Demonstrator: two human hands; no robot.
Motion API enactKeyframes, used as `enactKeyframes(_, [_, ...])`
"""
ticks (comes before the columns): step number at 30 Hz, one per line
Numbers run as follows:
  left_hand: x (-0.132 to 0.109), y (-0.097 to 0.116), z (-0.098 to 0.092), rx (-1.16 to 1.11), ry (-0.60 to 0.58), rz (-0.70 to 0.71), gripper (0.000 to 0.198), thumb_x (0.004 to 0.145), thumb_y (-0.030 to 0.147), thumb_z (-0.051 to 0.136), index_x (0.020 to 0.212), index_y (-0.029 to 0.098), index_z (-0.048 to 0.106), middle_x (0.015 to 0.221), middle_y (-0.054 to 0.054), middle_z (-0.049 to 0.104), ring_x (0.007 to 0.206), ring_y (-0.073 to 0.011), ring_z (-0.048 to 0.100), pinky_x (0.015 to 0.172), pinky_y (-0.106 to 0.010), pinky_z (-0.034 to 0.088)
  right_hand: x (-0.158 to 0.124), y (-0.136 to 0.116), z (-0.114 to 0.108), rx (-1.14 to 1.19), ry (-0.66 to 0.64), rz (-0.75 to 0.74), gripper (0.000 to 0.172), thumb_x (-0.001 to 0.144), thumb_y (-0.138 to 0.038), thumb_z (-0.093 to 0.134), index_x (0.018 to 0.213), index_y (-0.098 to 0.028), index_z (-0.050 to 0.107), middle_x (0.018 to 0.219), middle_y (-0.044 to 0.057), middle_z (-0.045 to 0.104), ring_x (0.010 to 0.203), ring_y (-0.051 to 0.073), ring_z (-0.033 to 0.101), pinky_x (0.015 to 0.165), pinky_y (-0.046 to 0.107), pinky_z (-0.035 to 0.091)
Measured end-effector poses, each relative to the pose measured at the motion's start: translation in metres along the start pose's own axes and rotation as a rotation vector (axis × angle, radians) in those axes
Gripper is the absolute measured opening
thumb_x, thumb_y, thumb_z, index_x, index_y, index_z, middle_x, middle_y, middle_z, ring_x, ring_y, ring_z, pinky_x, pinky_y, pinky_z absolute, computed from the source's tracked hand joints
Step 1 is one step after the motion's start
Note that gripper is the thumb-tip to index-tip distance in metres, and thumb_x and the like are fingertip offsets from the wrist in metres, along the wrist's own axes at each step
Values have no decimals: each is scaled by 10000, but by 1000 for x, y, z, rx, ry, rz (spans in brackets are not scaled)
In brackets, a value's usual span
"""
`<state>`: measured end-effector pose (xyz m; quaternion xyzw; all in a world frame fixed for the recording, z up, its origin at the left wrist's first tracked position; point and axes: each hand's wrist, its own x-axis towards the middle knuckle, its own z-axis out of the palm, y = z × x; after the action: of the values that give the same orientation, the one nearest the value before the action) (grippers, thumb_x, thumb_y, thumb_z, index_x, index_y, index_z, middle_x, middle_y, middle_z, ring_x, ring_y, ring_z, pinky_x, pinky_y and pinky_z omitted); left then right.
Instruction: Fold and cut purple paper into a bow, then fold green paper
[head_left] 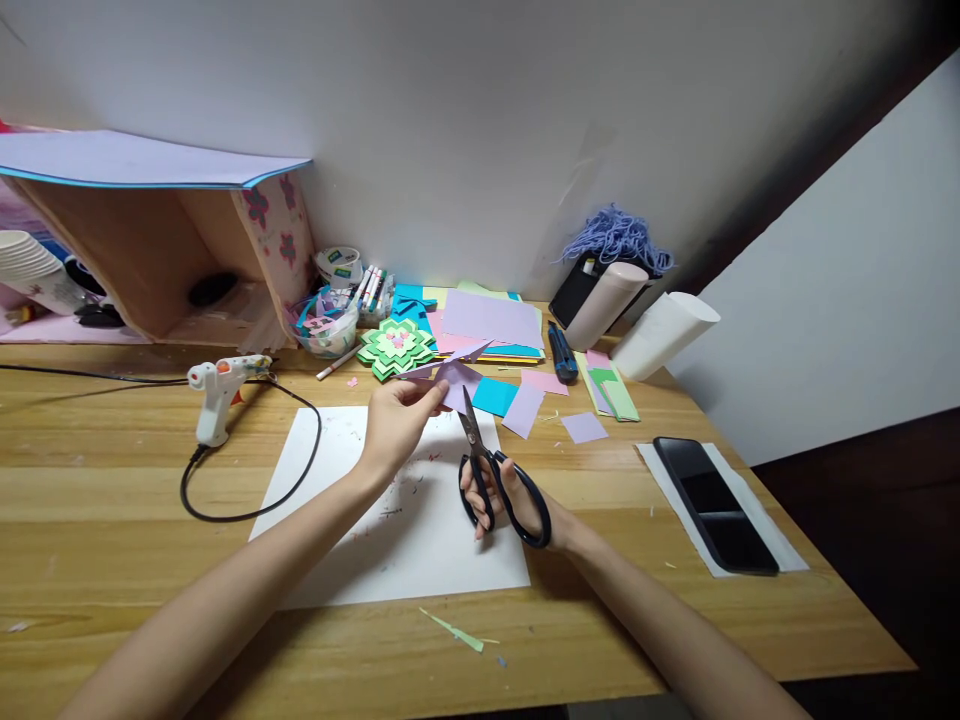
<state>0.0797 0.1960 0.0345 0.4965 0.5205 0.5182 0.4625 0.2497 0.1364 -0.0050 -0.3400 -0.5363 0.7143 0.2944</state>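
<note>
Left hand point(397, 420) grip pinches folded lilac paper piece point(454, 378) above white paper sheet point(420, 540) on wooden table point(112, 490). Right hand point(510, 495) grip closed through black-handled steel scissors point(499, 475), blades meeting the paper just right of the left grip. White glue gun point(217, 390) well left.

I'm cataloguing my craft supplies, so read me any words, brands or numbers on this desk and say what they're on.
No text here is legible.
Tape roll: green label, print blurred.
Markers: barrel print too small.
Glue gun: markings too small.
Phone: screen dark.
</note>
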Motion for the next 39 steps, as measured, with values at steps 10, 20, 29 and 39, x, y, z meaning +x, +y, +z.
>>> enactKeyframes(10, [-1,-1,1,-13,5,-10,316,674,427,687,700,113,701,676,-79,708,639,-181,653,629,-264,516,0,4,-1,-39,14,11,718,675,-829,270,900,-176,468,643,-48,390,490,74,445,546,307,523])
enactKeyframes(20, [-1,0,1,-23,17,-14,319,668,431,690,687,112,693,669,-77,707,639,-183,653,627,-262,513,-2,0,0,-20,22,22,708,666,-828,302,889,-175,460,635,-54,386,483,66,429,531,285,517])
enactKeyframes(29, [0,1,1,-15,30,-17,332,656,442,696,698,113,693,667,-80,704,636,-185,648,618,-267,505,1,9,-4,0,18,3,747,660,-830,304,935,-163,497,620,-57,385,459,63,422,495,259,493])
enactKeyframes(39, [0,-6,1,-3,28,8,345,675,442,680,747,106,704,702,-92,711,656,-195,654,617,-272,502,0,1,0,10,44,48,748,620,-847,340,891,-165,485,594,-67,378,436,56,405,458,230,463])
